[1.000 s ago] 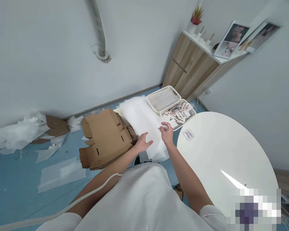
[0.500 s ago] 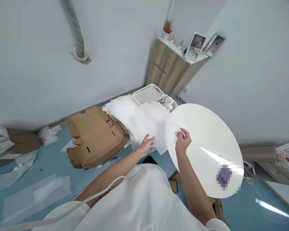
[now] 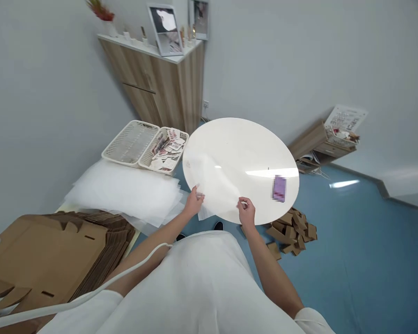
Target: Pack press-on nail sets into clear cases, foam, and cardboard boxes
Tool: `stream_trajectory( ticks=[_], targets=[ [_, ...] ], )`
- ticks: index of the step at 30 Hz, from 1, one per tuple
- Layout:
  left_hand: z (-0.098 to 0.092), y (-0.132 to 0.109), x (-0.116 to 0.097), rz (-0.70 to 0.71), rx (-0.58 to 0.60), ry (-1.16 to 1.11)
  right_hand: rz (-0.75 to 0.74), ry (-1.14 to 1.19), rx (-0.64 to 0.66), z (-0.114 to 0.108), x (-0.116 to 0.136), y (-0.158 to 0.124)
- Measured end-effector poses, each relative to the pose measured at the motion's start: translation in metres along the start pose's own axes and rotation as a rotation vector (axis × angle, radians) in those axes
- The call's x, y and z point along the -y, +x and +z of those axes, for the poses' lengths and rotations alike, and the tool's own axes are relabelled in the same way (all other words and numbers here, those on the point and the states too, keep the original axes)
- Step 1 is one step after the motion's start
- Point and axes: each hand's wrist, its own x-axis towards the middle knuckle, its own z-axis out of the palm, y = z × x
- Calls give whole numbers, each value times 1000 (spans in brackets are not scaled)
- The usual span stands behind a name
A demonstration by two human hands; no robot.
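Observation:
A thin translucent white packing sheet (image 3: 212,183) lies over the near left part of the round white table (image 3: 240,139), one corner hanging past its edge. My left hand (image 3: 194,202) grips the sheet's left side with thumb and fingers. At the near edge of the table, my right hand (image 3: 246,211) is closed in a pinch on the sheet's right edge. To the left rests a stack of similar white sheets (image 3: 125,188).
Two white plastic baskets (image 3: 145,157) stand behind the sheet stack, one holding printed cards (image 3: 169,148). Flat cardboard boxes (image 3: 52,250) are piled at left. A purple pixelated item (image 3: 279,189) lies on the table. Small cardboard pieces (image 3: 292,232) lie on the floor; a wooden cabinet (image 3: 153,79) stands behind.
My view has turned right. The sheet has come off the stack and now lies over the table. My left hand, open before, now grips it too.

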Motion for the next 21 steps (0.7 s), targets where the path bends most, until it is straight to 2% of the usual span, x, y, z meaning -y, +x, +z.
stream_trajectory(
  ticks=[4,7,10,13,17,21],
  targets=[
    [40,21,-1,-54,46,130,75,-82,54,-38,-37,6],
    [63,32,1,-62,75,226,18,-128,72,-57,-56,13],
    [77,39,4,-69,84,332,-46,-137,154,-69,-68,20],
    [81,40,5,-64,97,434,48,-2,282,-73,-73,26],
    [78,38,3,-68,105,527,231,206,427,-63,-66,45],
    [74,37,-2,-99,81,593,202,257,487,-51,-51,67]
  ],
)
